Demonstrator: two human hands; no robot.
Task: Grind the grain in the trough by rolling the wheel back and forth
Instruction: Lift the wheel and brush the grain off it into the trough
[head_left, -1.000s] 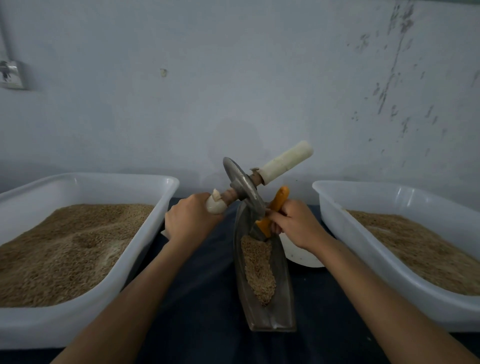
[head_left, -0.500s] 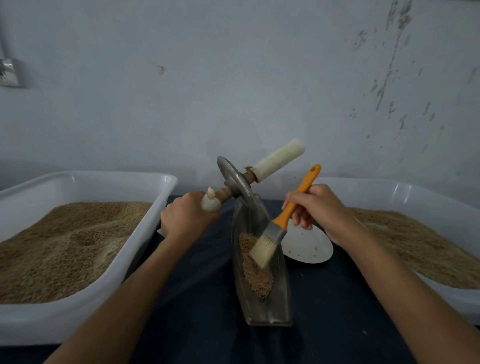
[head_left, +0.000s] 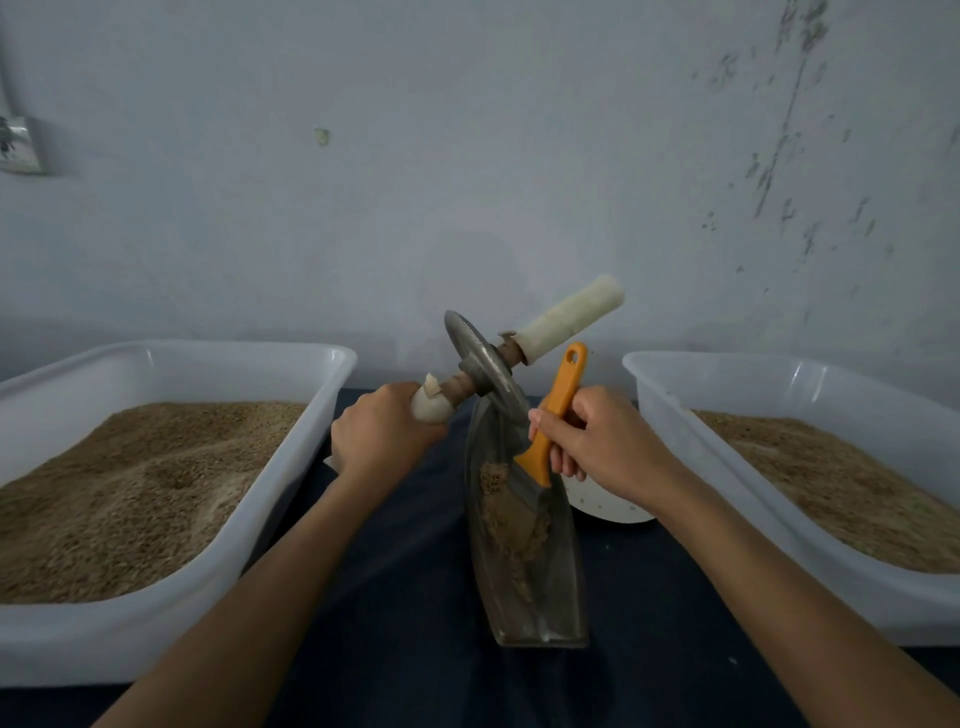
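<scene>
While my left hand (head_left: 382, 434) is curled tight round the near white-wrapped grip of the axle, the flat grey metal grinding wheel (head_left: 483, 366) is tilted, its lower edge at the far end of the narrow boat-shaped metal trough (head_left: 524, 545). The far white-wrapped handle (head_left: 569, 316) points up and to the right, free of any hand. My right hand (head_left: 597, 447) pinches the orange plastic handle of a paintbrush (head_left: 556, 410), fingers and thumb closed round it; the brush slants down into the trough, and I cannot make out its bristles clearly. The two hands are apart, one on each side of the wheel.

The brown ground grain (head_left: 506, 512) lies as a loose strip along the floor of the trough, from just beneath the brush toward the near end. The trough rests lengthwise on a dark blue cloth-covered table (head_left: 405, 597).

Just right of the trough, partly hidden behind my right wrist, lies a white round plate (head_left: 608, 506). At far left a large white plastic tub (head_left: 291, 467) holds a heap of brown grain, and a matching right-hand white plastic tub (head_left: 670, 410) holds more. A pale, scuffed wall (head_left: 467, 156) stands behind.
</scene>
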